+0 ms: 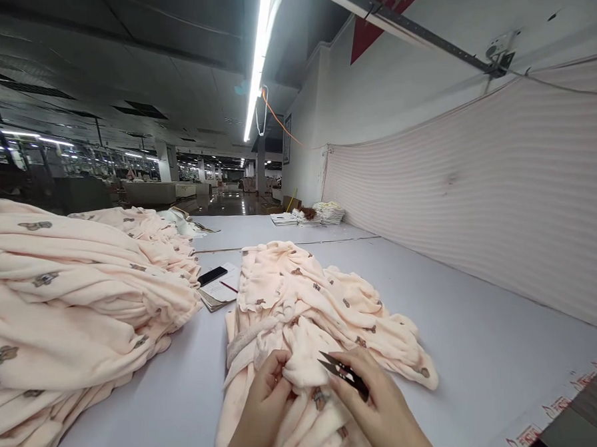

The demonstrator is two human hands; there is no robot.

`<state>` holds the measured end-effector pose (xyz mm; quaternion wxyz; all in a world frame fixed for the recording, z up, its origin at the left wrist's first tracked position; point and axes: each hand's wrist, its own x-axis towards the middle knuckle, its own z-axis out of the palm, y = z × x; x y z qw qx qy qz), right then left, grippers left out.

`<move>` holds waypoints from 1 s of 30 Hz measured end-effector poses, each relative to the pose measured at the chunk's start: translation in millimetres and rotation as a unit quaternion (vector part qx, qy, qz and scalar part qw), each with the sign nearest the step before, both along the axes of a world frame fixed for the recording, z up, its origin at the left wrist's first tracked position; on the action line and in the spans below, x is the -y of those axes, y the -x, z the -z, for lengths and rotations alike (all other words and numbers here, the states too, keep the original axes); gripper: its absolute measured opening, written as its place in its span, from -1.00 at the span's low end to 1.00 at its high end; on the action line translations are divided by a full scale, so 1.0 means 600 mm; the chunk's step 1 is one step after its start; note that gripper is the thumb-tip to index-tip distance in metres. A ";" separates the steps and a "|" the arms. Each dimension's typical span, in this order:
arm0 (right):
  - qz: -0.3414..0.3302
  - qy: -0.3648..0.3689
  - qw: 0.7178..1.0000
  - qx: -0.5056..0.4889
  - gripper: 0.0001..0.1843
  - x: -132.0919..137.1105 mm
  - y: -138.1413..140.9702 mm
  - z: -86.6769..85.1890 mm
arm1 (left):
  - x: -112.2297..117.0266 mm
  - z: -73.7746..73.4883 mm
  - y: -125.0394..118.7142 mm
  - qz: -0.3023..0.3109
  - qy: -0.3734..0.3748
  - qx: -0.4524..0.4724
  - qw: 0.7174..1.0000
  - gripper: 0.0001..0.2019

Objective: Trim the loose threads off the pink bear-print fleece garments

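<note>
A pale pink fleece robe (282, 284) with small bear prints lies bunched on the table in front of me. My left hand (273, 391) is closed, pinching a fold of the robe near its middle. In my right hand (370, 393) are black thread snips (355, 380), their two pointed blades apart and aimed left over the gathered fabric. Some of the right fingers also lie against the cloth, and whether they grip it is hard to tell. A greyish-pink band of cloth (254, 332) crosses the robe just beyond my hands.
A large heap of matching fleece (82, 288) covers the table's left side. Between heap and robe lie a notebook (222, 294), a phone (212, 276) and a pen (228, 286). Stacked white pieces (328, 212) sit farther back. Striped cloth (467, 201) hangs along the right.
</note>
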<state>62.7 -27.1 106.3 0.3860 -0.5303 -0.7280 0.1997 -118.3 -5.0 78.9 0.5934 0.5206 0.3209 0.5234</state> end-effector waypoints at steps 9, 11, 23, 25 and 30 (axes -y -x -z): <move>0.049 -0.036 0.997 0.045 -0.85 -0.020 0.026 0.025 | -0.001 0.011 -0.006 -0.198 -0.163 -0.185 0.949 -0.65; 0.049 -0.063 0.997 0.021 -0.81 -0.034 0.028 0.024 | -0.008 -0.002 0.001 -0.191 -0.196 -0.207 0.939 -0.76; 0.029 -0.041 0.999 -0.015 -0.90 -0.056 0.009 0.006 | -0.030 -0.035 -0.011 0.091 0.200 0.253 0.942 -0.78; 0.004 -0.037 0.999 -0.020 -0.76 -0.043 0.000 0.005 | -0.029 -0.036 -0.011 0.104 0.208 0.273 0.934 -0.77; 0.019 -0.045 0.999 -0.002 -0.78 -0.042 0.002 0.008 | -0.030 -0.034 -0.011 0.124 0.199 0.266 0.935 -0.76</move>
